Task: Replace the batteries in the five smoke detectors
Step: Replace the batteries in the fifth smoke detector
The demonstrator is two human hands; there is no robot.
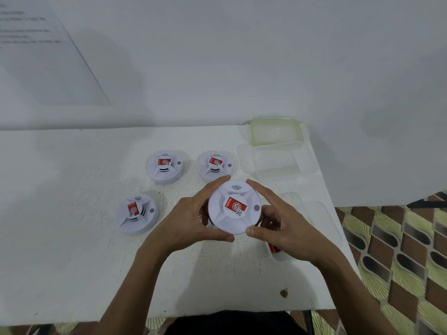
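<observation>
Both hands hold one white round smoke detector (234, 207) with a red label, lifted above the white table (72, 262). My left hand (193, 218) grips its left rim and my right hand (280, 223) grips its right rim. Three more detectors lie on the table: one at back left (165, 167), one at back middle (215, 165), one at left (136, 213). Part of another detector (205, 217) shows under the held one, mostly hidden. A clear container (278, 255) with red batteries sits under my right hand, largely covered.
A clear box (275, 163) and its green-rimmed lid (275, 131) stand at the table's back right. Another clear lid (321, 218) lies by the right edge. The table's right edge drops to a patterned floor (399, 250). A printed sheet (36, 56) hangs on the wall at left.
</observation>
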